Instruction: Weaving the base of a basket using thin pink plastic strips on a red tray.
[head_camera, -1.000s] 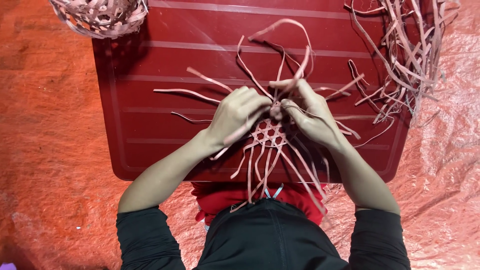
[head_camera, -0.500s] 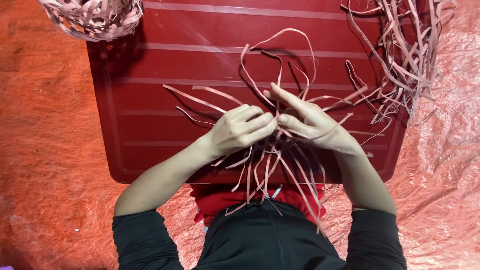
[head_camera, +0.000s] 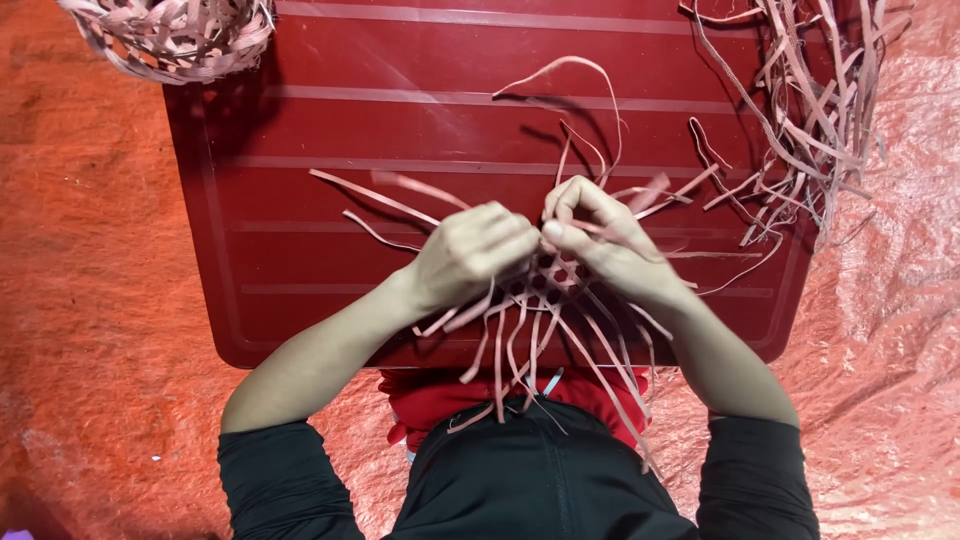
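Note:
A small open-weave mat of pale pink strips (head_camera: 545, 285) lies on the near part of a dark red table (head_camera: 330, 230), its loose ends fanning out toward my lap and up the table. My left hand (head_camera: 470, 255) is closed over the mat's left side, pinching strips. My right hand (head_camera: 605, 240) grips a strip at the mat's upper right, fingertips meeting my left hand. One long strip (head_camera: 570, 75) loops up above both hands. The weave's centre is partly hidden under my fingers.
A woven basket of the same strips (head_camera: 170, 35) sits at the table's far left corner. A pile of loose strips (head_camera: 815, 100) lies at the far right. An orange-red tarp (head_camera: 80, 300) covers the ground around the table.
Both hands have closed in tighter over the weave. The looping strip above them has shifted and the loose ends on the left have moved.

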